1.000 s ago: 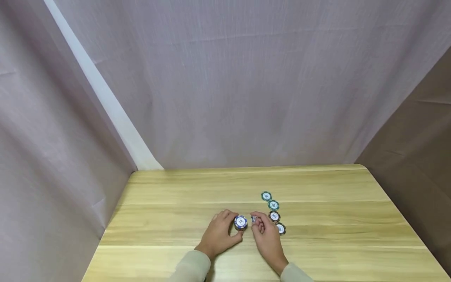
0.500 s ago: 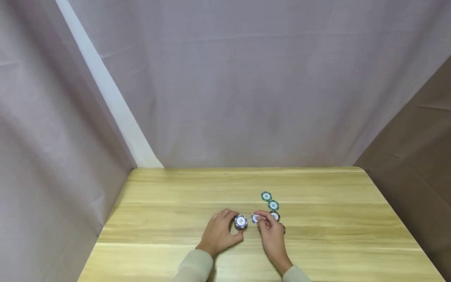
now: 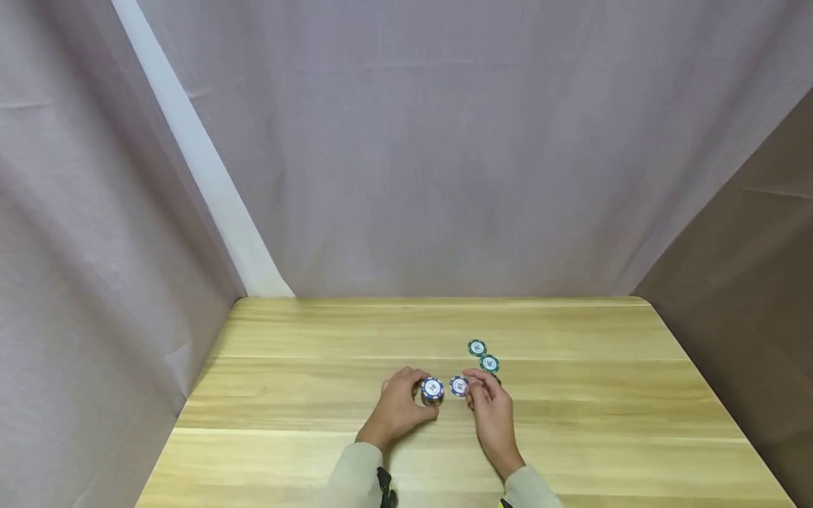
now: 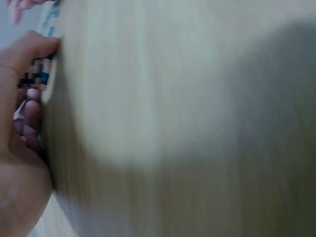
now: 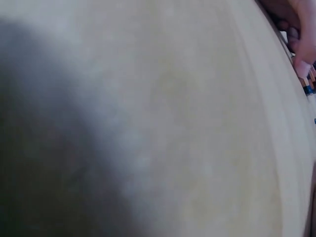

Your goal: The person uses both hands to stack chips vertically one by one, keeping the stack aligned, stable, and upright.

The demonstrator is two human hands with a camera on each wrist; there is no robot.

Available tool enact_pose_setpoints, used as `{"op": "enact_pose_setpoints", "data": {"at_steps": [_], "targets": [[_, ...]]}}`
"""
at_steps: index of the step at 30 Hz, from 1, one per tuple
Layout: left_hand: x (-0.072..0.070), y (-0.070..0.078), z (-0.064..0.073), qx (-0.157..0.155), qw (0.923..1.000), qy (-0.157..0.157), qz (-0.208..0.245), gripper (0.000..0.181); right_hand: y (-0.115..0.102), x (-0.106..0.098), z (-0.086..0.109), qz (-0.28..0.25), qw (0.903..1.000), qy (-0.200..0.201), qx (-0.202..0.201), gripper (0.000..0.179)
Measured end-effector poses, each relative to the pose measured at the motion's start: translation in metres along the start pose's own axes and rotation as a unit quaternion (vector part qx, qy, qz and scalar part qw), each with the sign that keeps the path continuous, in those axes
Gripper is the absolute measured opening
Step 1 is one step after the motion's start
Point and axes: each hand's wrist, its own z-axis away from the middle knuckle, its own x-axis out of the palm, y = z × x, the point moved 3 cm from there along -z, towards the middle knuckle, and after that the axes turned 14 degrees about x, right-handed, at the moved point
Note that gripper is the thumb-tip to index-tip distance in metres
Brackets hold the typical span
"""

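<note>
In the head view, a stack of poker chips [image 3: 432,389] stands on the wooden table, a blue chip marked 10 on top. My left hand [image 3: 399,406] holds it from the left, fingers behind and thumb in front. The left wrist view shows the stack's layered side [image 4: 35,74] between thumb and fingers. Just right of the stack, a blue poker chip [image 3: 458,386], also marked 10, lies face up. My right hand [image 3: 492,413] has curled fingers and pinches that chip at its right edge. Layered chip edges [image 5: 309,89] show at its fingertip in the right wrist view.
Two green poker chips [image 3: 478,348] lie flat behind the right hand, one overlapping the other's edge. A dark chip [image 3: 496,379] peeks out beside its knuckles, mostly hidden. Grey curtains [image 3: 444,176] hang around the table [image 3: 305,353].
The right hand has turned and shifted right, so the blue chip once tilted in its fingers now shows face up. It now covers more of the dark chips. The left hand keeps its hold.
</note>
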Motion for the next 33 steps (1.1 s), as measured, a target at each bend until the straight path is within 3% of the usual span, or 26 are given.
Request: {"op": "enact_pose_setpoints", "data": {"at_steps": [7,16,22,27,33], "targets": [[-0.001,0.010,0.001,-0.006,0.9995,0.021,0.022,0.055,-0.009,-0.006,0.002,-0.024,0.9993,-0.002,0.030,0.023],[-0.022,0.031,0.028,-0.005,0.9996,0.020,0.017,0.055,-0.016,0.001,0.026,-0.031,0.9984,-0.013,0.044,0.022],[-0.024,0.044,0.040,0.000,1.0000,0.004,0.003,0.055,-0.019,-0.003,0.041,-0.023,0.9984,0.001,0.052,0.020],[-0.022,0.049,0.047,-0.006,0.9999,-0.005,-0.009,0.053,-0.016,-0.006,0.053,-0.013,0.9984,0.003,0.055,0.021],[-0.025,0.046,0.052,-0.005,1.0000,-0.001,-0.001,0.056,-0.014,-0.002,0.054,-0.019,0.9984,0.011,0.053,0.020]]}}
